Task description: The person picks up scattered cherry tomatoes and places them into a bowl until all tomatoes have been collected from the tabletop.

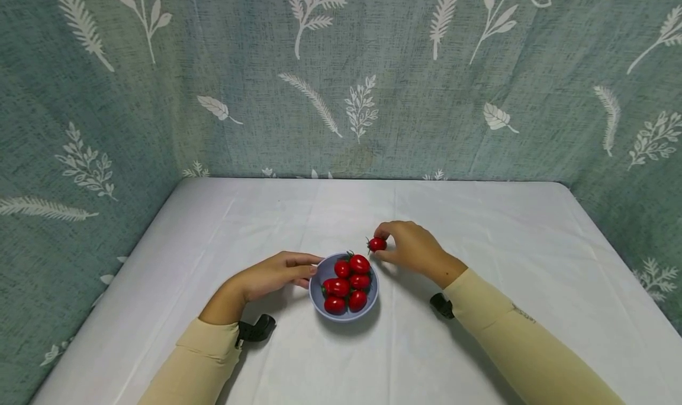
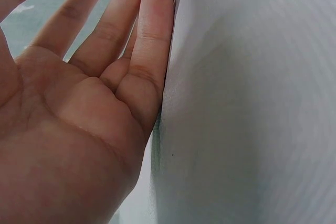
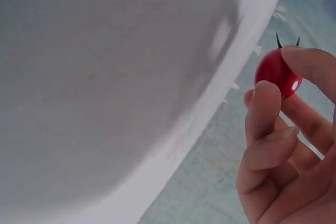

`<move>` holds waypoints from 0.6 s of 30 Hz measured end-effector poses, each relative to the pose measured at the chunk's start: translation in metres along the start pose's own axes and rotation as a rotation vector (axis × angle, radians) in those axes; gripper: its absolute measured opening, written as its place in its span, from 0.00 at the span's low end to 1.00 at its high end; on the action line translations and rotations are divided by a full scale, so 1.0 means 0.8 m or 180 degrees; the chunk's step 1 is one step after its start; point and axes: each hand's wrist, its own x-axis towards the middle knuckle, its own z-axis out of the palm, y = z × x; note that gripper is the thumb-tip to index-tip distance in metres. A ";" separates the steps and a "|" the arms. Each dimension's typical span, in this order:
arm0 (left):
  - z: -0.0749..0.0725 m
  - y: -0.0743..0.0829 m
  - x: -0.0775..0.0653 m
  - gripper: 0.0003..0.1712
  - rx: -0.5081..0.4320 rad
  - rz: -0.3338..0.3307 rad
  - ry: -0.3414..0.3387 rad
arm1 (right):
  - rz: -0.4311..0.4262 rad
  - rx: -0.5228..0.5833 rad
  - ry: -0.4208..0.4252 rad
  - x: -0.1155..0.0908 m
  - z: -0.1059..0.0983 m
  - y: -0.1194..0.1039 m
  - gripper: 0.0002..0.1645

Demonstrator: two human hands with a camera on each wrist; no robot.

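A small blue-grey bowl [image 1: 318, 301] stands on the white-covered table, with several red cherry tomatoes [image 1: 358, 300] inside. At the bowl's left side, my left hand [image 1: 279, 276] touches the rim with thumb and fingers fairly straight. Its palm and fingers [image 2: 149, 40] fill much of the left wrist view, where only a sliver of the bowl shows at the top. To the right of the bowl and a little beyond it, my right hand [image 1: 415, 248] pinches one cherry tomato [image 3: 273, 72] between thumb and fingertips. Green sepals stick out from this tomato, which is apart from the bowl.
White cloth covers the table [image 1: 256, 215]. Green leaf-patterned fabric [image 1: 240, 138] hangs behind it and at both sides. A black wrist device [image 1: 257, 328] sits at the left cuff, and another [image 1: 441, 305] at the right cuff.
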 end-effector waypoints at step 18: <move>0.000 0.001 0.000 0.30 0.0011 0.0049 -0.0038 | -0.0332 0.0429 0.0900 -0.075 -0.015 -0.023 0.12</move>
